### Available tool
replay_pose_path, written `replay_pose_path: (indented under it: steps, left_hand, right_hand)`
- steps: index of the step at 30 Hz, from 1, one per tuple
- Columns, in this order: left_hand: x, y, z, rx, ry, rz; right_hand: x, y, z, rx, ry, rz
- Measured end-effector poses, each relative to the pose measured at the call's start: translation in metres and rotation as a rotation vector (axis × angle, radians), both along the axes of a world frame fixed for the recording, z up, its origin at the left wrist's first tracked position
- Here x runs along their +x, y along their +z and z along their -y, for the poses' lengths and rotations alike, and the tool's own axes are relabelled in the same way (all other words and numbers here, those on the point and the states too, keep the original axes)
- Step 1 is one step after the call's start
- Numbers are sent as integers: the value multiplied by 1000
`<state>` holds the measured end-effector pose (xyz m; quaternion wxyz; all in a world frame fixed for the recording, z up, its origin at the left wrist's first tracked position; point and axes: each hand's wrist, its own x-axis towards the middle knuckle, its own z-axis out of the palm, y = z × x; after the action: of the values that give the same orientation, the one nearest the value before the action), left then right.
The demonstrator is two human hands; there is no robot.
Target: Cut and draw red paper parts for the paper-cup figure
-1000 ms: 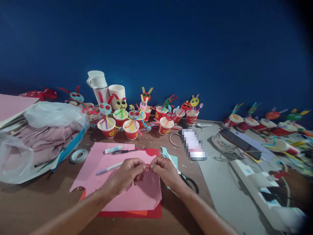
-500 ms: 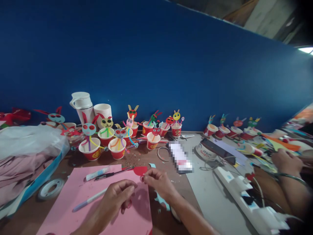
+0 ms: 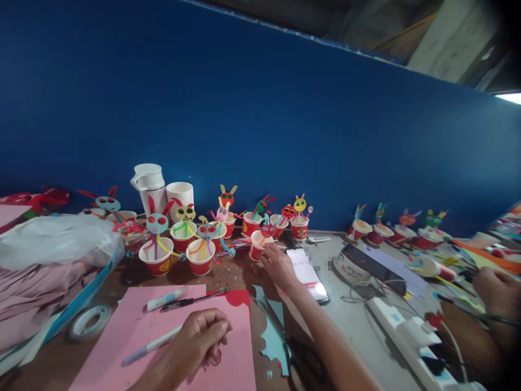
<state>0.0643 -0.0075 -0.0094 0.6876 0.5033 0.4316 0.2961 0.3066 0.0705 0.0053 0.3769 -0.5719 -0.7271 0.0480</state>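
Observation:
My left hand [image 3: 203, 336] is closed low over the pink paper [image 3: 228, 374], fingers curled inward. By its fingertips shows a small reddish piece, too small to name. My right hand [image 3: 280, 266] reaches forward, fingers closed at the front side of a red-and-white paper cup [image 3: 255, 251], which leans slightly. In that cup stands a figure with a red head and coloured strip arms. Beneath my right forearm lie black-handled scissors [image 3: 287, 339], partly hidden, against a cut blue paper scrap [image 3: 272, 342]. A red paper piece [image 3: 238, 297] rests on the pink paper's far corner.
More cups with paper animal figures [image 3: 157, 260] stand along the blue partition [image 3: 260, 108]. Pens [image 3: 152, 345] lie on the pink paper, a tape roll [image 3: 90, 321] to its left. Rightward are a phone [image 3: 301, 266], a power strip [image 3: 401, 336] and another person's hand [image 3: 494, 290].
My right hand has moved from above the pink paper forward to the cup, which now tilts. The scissors have come into view. My left hand stays almost still; the view has shifted slightly.

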Motion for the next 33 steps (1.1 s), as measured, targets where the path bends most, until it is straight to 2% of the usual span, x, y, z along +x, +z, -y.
replay_pose_path:
  steps: [4,6,10,12,15,21,27,33]
  left_hand:
    - [-4,8,3,-11,62,-8]
    - [-6,10,2,4,103,-16]
    - [-13,18,-1,34,288,48]
    - [-17,24,0,26,351,96]
    - [-23,30,4,-18,372,130]
    - [-30,25,13,-55,375,86]
    - [-32,25,13,-30,427,98]
    - [-37,24,11,-46,403,107]
  right_hand:
    - [-1,11,21,39,14,58]
    - [-6,20,42,33,54,79]
    - [-28,34,92,-41,207,134]
    - [-40,36,111,-100,273,137]
    - [-57,33,129,-131,337,134]
    - [-75,28,137,-167,419,163]
    - [-80,25,138,-170,393,200]
    - [-82,29,138,-188,388,218]
